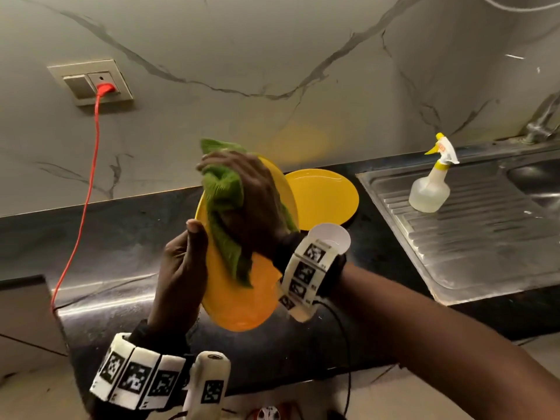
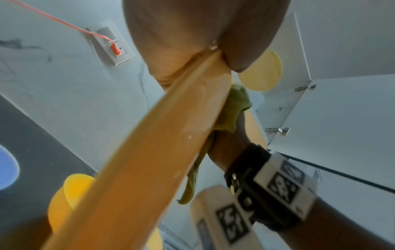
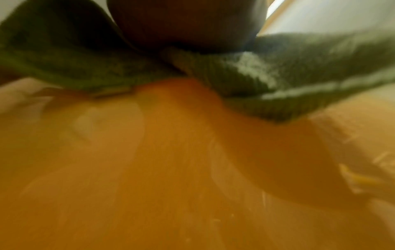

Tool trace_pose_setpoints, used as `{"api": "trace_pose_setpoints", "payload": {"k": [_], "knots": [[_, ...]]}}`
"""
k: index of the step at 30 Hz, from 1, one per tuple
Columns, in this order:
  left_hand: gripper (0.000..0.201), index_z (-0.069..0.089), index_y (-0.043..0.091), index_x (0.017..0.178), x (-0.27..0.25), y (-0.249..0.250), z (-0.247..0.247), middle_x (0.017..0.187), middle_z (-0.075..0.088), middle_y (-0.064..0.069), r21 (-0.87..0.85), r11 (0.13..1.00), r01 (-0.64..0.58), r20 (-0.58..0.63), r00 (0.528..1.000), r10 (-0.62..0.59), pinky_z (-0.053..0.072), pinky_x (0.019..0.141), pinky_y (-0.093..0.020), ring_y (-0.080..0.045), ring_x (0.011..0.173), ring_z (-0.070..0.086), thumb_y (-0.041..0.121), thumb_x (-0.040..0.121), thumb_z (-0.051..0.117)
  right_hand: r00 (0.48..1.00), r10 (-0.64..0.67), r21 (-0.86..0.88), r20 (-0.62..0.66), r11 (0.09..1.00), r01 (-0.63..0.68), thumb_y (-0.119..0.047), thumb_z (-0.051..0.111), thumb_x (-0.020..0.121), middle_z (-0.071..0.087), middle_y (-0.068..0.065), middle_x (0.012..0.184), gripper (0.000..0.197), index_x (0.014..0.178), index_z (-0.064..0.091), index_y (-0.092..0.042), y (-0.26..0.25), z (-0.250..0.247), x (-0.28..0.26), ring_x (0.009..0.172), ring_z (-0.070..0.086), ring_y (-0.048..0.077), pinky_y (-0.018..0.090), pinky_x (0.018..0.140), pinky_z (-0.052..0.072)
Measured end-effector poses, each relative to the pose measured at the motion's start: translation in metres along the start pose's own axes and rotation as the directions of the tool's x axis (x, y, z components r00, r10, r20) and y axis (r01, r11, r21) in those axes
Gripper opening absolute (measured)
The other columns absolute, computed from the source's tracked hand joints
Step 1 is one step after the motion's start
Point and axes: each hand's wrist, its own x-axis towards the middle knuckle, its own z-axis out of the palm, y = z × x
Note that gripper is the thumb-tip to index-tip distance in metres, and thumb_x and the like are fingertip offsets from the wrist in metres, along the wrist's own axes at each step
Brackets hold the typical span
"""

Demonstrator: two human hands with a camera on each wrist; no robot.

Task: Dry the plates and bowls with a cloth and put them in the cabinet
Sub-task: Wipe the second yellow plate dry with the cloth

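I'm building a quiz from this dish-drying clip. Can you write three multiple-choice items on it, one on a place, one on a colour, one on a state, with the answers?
1. Where does the spray bottle stand?
A. on the sink drainboard
B. in the cabinet
C. on the floor

2. What colour is the cloth?
A. blue
B. green
C. white

3. How is the held plate positioned?
A. flat on the counter
B. stacked under a bowl
C. tilted up off the counter

Answers: 1 A, it stands on the ribbed steel drainboard. 2 B, the right hand presses a green cloth on the plate. 3 C, the left hand grips its rim, tilted above the counter.
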Motion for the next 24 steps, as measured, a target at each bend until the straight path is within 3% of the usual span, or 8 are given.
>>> {"api": "trace_pose_setpoints", "payload": {"k": [2, 5, 8, 12, 15, 20, 22, 24], "knots": [[0.068, 0.063, 0.023, 0.066, -0.004, 0.002, -0.003, 0.058, 0.047, -0.019, 0.040, 0.999, -0.007, 0.024, 1.000, 0.006, 0.042, 0.055, -0.037, -0.023, 0.053, 0.045, 0.091, 0.064, 0.054, 0.962, 0.265, 0.026, -0.061, 0.964, -0.263, -0.031, 0.051, 0.082, 0.069, 0.017, 0.111, 0.043, 0.108, 0.070, -0.004, 0.016, -0.005, 0.013, 0.103, 0.063, 0.034, 0.041, 0.092, 0.047], [0.058, 0.063, 0.034, 0.060, -0.010, 0.006, -0.007, 0.049, 0.051, 0.009, 0.046, 0.999, -0.019, 0.042, 0.999, 0.017, 0.044, 0.047, -0.022, -0.006, 0.045, 0.048, 0.091, 0.063, 0.055, 0.703, 0.710, 0.139, -0.033, 0.700, -0.700, -0.035, 0.058, 0.094, 0.067, 0.019, 0.096, 0.037, 0.102, 0.066, -0.001, 0.044, -0.018, 0.015, 0.086, 0.059, 0.029, 0.035, 0.075, 0.041], [0.062, 0.058, 0.030, 0.058, -0.016, 0.004, -0.010, 0.049, 0.047, 0.009, 0.039, 0.999, -0.025, 0.036, 0.999, 0.024, 0.041, 0.045, -0.020, -0.006, 0.044, 0.044, 0.091, 0.063, 0.055, 0.564, 0.825, 0.151, -0.034, 0.562, -0.813, -0.036, 0.054, 0.098, 0.065, 0.020, 0.098, 0.032, 0.100, 0.063, -0.005, 0.050, -0.025, 0.003, 0.090, 0.059, 0.030, 0.033, 0.074, 0.039], [0.089, 0.056, 0.002, 0.071, -0.008, -0.002, -0.005, 0.063, 0.048, -0.033, 0.057, 0.998, -0.015, -0.013, 1.000, 0.016, 0.044, 0.050, -0.043, -0.025, 0.057, 0.047, 0.091, 0.066, 0.053, 0.875, 0.443, 0.135, -0.196, 0.896, -0.423, -0.038, 0.040, 0.090, 0.063, 0.017, 0.124, 0.052, 0.124, 0.060, -0.003, 0.005, 0.006, -0.016, 0.118, 0.057, 0.030, 0.039, 0.105, 0.042], [0.088, 0.059, 0.000, 0.075, 0.000, -0.005, -0.007, 0.066, 0.049, -0.028, 0.044, 0.999, -0.029, -0.043, 0.999, 0.031, 0.039, 0.051, -0.041, -0.027, 0.066, 0.043, 0.088, 0.072, 0.052, 0.984, 0.169, 0.047, -0.052, 0.985, -0.166, -0.037, 0.048, 0.089, 0.057, 0.018, 0.136, 0.052, 0.125, 0.061, -0.002, -0.027, 0.022, -0.032, 0.132, 0.047, 0.032, 0.052, 0.115, 0.029], [0.061, 0.066, 0.029, 0.064, -0.007, -0.003, -0.010, 0.053, 0.055, 0.005, 0.069, 0.998, -0.005, 0.021, 1.000, 0.003, 0.040, 0.045, -0.018, -0.009, 0.047, 0.049, 0.089, 0.067, 0.055, 1.000, -0.003, -0.033, 0.005, 0.999, 0.003, -0.031, 0.046, 0.085, 0.069, 0.017, 0.109, 0.042, 0.103, 0.070, -0.002, -0.007, 0.009, -0.011, 0.108, 0.060, 0.034, 0.049, 0.098, 0.043], [0.065, 0.059, 0.026, 0.061, -0.010, 0.002, -0.013, 0.051, 0.051, 0.002, 0.067, 0.998, 0.009, -0.002, 1.000, -0.009, 0.042, 0.046, -0.020, -0.011, 0.045, 0.047, 0.091, 0.063, 0.056, 0.987, 0.145, -0.039, -0.069, 0.988, -0.148, -0.031, 0.046, 0.084, 0.070, 0.019, 0.099, 0.042, 0.099, 0.070, -0.001, 0.010, 0.001, 0.004, 0.092, 0.064, 0.035, 0.045, 0.084, 0.050], [0.065, 0.051, 0.025, 0.060, -0.012, 0.011, -0.015, 0.049, 0.042, 0.000, 0.044, 0.999, -0.015, -0.035, 0.999, 0.016, 0.035, 0.047, -0.022, -0.012, 0.044, 0.040, 0.089, 0.064, 0.057, 0.884, 0.450, 0.067, -0.129, 0.893, -0.445, -0.036, 0.052, 0.087, 0.069, 0.022, 0.099, 0.042, 0.102, 0.069, -0.001, 0.033, -0.011, 0.015, 0.090, 0.065, 0.039, 0.046, 0.078, 0.050]]}}
